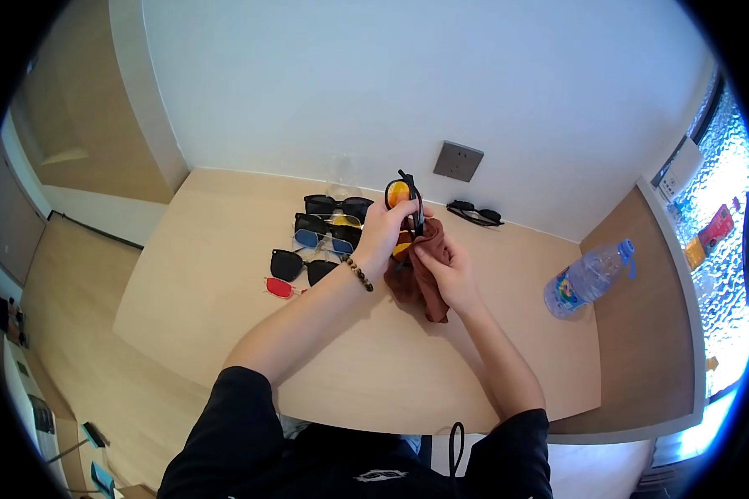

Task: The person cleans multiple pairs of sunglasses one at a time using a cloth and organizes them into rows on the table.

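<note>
A pair of sunglasses (398, 194) with orange-yellow lenses and a black frame is held up above the desk. My left hand (381, 233), a beaded bracelet at its wrist, grips the frame near its middle. My right hand (451, 268) pinches a reddish-brown cloth (424, 291) around the lower lens, which the cloth partly hides. Left of my hands, several other pairs lie in a column: black sunglasses (338, 205), blue-lensed sunglasses (308, 239), dark sunglasses (288, 264) and red-lensed glasses (280, 288). My left forearm covers part of the lower pairs.
Folded black sunglasses (475, 214) lie at the back by the wall, below a grey socket (458, 161). A large clear bottle (587, 280) with a blue cap stands at the right, beside the wooden side panel (653, 308). The pale wooden desk (349, 366) ends near my body.
</note>
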Available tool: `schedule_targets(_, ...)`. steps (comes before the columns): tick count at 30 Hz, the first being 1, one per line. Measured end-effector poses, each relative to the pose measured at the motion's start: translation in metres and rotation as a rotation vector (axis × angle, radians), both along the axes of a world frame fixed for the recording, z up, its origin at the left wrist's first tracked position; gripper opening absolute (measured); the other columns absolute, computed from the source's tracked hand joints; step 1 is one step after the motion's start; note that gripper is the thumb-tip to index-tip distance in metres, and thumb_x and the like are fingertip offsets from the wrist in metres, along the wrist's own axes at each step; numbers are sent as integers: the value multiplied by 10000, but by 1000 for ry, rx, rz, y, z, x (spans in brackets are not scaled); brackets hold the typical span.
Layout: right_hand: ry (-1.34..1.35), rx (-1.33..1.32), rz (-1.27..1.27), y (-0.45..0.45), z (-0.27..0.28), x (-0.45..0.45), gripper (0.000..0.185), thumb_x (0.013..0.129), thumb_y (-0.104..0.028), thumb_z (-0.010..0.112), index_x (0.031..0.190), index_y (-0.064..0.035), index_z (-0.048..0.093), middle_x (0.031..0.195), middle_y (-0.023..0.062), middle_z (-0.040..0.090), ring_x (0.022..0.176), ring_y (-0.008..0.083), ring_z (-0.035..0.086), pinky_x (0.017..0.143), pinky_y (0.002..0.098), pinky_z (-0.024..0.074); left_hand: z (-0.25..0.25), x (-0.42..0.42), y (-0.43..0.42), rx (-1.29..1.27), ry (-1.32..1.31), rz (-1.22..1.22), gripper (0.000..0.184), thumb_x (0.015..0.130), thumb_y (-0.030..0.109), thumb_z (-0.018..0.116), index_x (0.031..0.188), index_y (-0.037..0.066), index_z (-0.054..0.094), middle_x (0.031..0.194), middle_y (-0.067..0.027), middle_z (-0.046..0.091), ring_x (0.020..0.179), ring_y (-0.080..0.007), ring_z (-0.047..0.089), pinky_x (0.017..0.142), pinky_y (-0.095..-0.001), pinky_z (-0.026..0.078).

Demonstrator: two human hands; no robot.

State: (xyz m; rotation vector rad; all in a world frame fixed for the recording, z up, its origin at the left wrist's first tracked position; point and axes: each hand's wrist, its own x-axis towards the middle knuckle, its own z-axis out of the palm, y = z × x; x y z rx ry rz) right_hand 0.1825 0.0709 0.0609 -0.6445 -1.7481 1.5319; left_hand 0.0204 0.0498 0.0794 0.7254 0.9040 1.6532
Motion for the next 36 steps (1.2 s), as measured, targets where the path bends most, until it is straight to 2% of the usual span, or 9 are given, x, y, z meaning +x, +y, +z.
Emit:
schedule_targets(7,82,-5,-112,2,-1,-5,288,954,-83,668,1217,4,589,1121,61,663,1058,127,625,934,295,502,-6,5,-2,137,-299,-135,377,991,243,574,1260,-20,557,1020,-110,697,926,-161,675,835,-305,543)
schedule_targets(9,61,-22,-141,5,-4,-5,286,949,-81,677,1208,4,592,1118,64,665,1069,129,624,940,297,501,-11,9,1,144,-31,-20,383,966,199,624,1267,-28,551,1013,-97,688,929,-148,669,851,-299,541)
schedule_targets(13,119,-97,-89,9,-5,-5,257,943,-100,681,1170,-5,606,1097,65,667,1025,133,633,914,295,509,-19,9,8,222,51,-15,369,926,65,683,1258,-45,565,975,-76,679,914,-142,672,858,-282,550)
schedule_targets(18,257,-447,-212,45,-27,15,303,968,-265,630,1126,-7,628,1051,69,675,939,160,640,849,299,506,-1,-14,-6,277,262,97,359,899,6,710,1227,-28,568,882,-43,649,761,-122,655,689,-272,564)
schedule_targets(21,223,-313,-326,60,-58,21,286,966,-254,633,1107,-5,635,1020,78,679,927,164,641,841,303,509,2,-33,-52,183,631,57,305,903,28,705,1172,7,564,870,-34,642,738,-87,627,629,-260,512)
schedule_targets(25,222,-325,-283,69,-66,24,276,965,-248,639,1077,4,644,1010,86,678,912,168,640,842,309,509,-16,-66,-119,194,1488,2,483,874,150,742,1285,18,525,947,-128,668,803,-249,677,704,-342,548)
schedule_targets(28,231,-277,-273,60,-62,18,273,964,-242,639,1071,9,644,1001,77,675,901,159,632,833,300,505,-15,-85,-161,-51,1677,-223,587,915,359,705,1328,-9,510,1060,-194,668,932,-359,669,823,-426,537)
schedule_targets(32,228,-278,-273,64,-67,18,258,960,-228,641,1062,10,646,987,70,672,887,151,624,822,292,502,-17,-104,-192,9,2034,-264,727,918,542,624,1341,-33,488,1100,-177,647,992,-329,638,881,-427,508)
schedule_targets(36,247,-276,-289,64,-70,17,240,956,-212,646,1051,9,650,979,67,672,881,145,621,816,289,502,-34,-111,-192,135,2209,-208,721,926,527,623,1346,-42,485,1082,-158,648,1000,-300,631,880,-423,508)
